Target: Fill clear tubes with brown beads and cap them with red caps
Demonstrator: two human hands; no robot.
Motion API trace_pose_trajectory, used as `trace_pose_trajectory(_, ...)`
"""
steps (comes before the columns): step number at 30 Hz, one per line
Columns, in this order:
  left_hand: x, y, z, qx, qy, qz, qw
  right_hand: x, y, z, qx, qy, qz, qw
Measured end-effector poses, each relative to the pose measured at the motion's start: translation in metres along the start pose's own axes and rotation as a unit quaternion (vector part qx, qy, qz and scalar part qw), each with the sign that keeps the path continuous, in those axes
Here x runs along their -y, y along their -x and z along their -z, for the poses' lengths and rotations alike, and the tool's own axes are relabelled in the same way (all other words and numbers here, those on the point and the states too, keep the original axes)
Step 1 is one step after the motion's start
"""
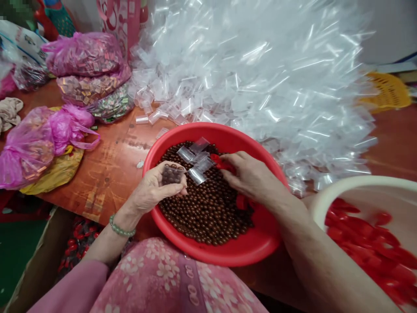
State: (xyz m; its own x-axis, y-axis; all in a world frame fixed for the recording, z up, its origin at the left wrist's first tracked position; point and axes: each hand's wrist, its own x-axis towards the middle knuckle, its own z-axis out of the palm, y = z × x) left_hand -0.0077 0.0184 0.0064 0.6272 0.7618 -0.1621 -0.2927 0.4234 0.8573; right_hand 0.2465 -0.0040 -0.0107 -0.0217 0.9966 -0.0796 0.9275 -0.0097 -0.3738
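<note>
A wide red basin (pixel 208 260) holds many glossy brown beads (pixel 202 217). My left hand (pixel 156 187), at the basin's left side, is closed around a small clear container (pixel 172 174) filled with brown beads. Over the basin's right half, my right hand (pixel 249 174) has its fingers closed on a red cap (pixel 221 162). Another red piece (pixel 241 201) shows beneath that hand. Several clear plastic containers (pixel 197 175) lie on the beads between my hands.
A large heap of clear containers (pixel 260 87) rises behind the basin. At right, a white tub (pixel 358 182) holds red caps (pixel 368 243). Pink bags (pixel 87 56) sit at left on the brown table (pixel 114 161). A yellow basket (pixel 387 91) stands at far right.
</note>
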Motion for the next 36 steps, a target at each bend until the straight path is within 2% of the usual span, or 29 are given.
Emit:
trace_pose_trajectory(2, 0.002, 0.000, -0.001, 0.002, 0.000, 0.007, 1.000, 0.001, 0.005, 0.004, -0.048, -0.148, -0.024, 0.988)
trace_pose_trajectory(3, 0.002, 0.000, -0.002, 0.002, 0.002, 0.011, 1.000, 0.005, 0.009, 0.006, -0.054, -0.238, -0.040, 0.969)
trace_pose_trajectory(4, 0.003, 0.000, -0.004, 0.004, 0.004, 0.016, 1.000, 0.010, 0.012, 0.007, -0.055, -0.334, -0.055, 0.939)
trace_pose_trajectory(6, 0.005, -0.001, -0.007, 0.011, 0.006, 0.021, 1.000, 0.025, 0.019, 0.008, -0.059, -0.511, -0.071, 0.854)
trace_pose_trajectory(8, 0.006, -0.001, -0.012, 0.014, -0.009, 0.028, 0.999, 0.042, 0.025, 0.009, -0.075, -0.591, -0.065, 0.800)
trace_pose_trajectory(10, 0.006, -0.001, -0.018, 0.013, -0.037, 0.042, 0.998, 0.058, 0.029, 0.009, -0.086, -0.612, -0.056, 0.784)
trace_pose_trajectory(12, 0.006, 0.000, -0.023, 0.012, -0.068, 0.061, 0.996, 0.069, 0.031, 0.010, -0.093, -0.599, -0.044, 0.794)
trace_pose_trajectory(15, 0.008, 0.001, -0.028, 0.018, -0.126, 0.065, 0.990, 0.077, 0.034, 0.010, -0.092, -0.552, -0.020, 0.829)
trace_pose_trajectory(18, 0.012, 0.001, -0.027, 0.026, -0.179, 0.053, 0.982, 0.079, 0.036, 0.009, -0.096, -0.486, 0.008, 0.869)
trace_pose_trajectory(20, 0.013, 0.001, -0.026, 0.031, -0.195, 0.053, 0.979, 0.077, 0.037, 0.007, -0.098, -0.457, 0.027, 0.884)
trace_pose_trajectory(27, 0.009, 0.001, -0.024, 0.013, -0.158, 0.050, 0.986, 0.060, 0.040, 0.005, -0.099, -0.445, 0.038, 0.889)
trace_pose_trajectory(31, 0.009, -0.001, -0.022, 0.011, -0.163, 0.059, 0.985, 0.067, 0.036, 0.006, -0.110, -0.455, 0.026, 0.883)
trace_pose_trajectory(36, 0.012, -0.002, -0.019, 0.022, -0.182, 0.063, 0.981, 0.071, 0.033, 0.007, -0.096, -0.388, 0.092, 0.912)
